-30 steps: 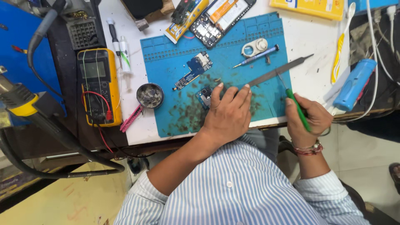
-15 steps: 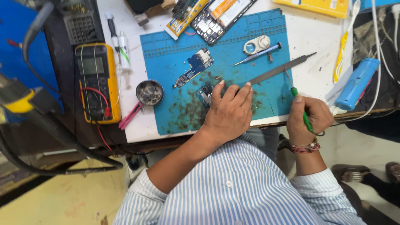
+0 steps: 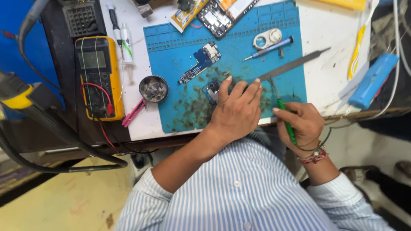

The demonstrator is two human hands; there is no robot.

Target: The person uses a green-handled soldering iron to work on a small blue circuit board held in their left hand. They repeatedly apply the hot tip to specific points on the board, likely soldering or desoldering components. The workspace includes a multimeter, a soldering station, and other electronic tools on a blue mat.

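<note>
Far to the left of the fingers, a yellow multimeter (image 3: 97, 81) with red and black leads lies at the white tabletop's (image 3: 329, 72) left edge, and a round tin of grey residue (image 3: 153, 88) sits just right of it beside a pink strip. Beyond the fingertips, a yellow printed packet (image 3: 186, 16) and an opened phone (image 3: 222, 12) lie at the far edge of the blue work mat (image 3: 171, 64), with a small blue circuit board (image 3: 200, 61) nearer. The left hand (image 3: 235, 113) lies flat on the mat, its fingers (image 3: 252, 90) spread and pressing down beside a small dark camera module (image 3: 212, 90), which touches the index finger's left side. A long metal file (image 3: 293, 64) reaches from those fingertips toward the right. The right hand (image 3: 299, 124) hangs over the tabletop's near edge, fingers closed around a green-handled tool (image 3: 286, 120) whose tip points at the mat. Further right, a blue oblong case (image 3: 371, 80) rests near the tabletop's right edge, with bare white surface between it and the mat.
</note>
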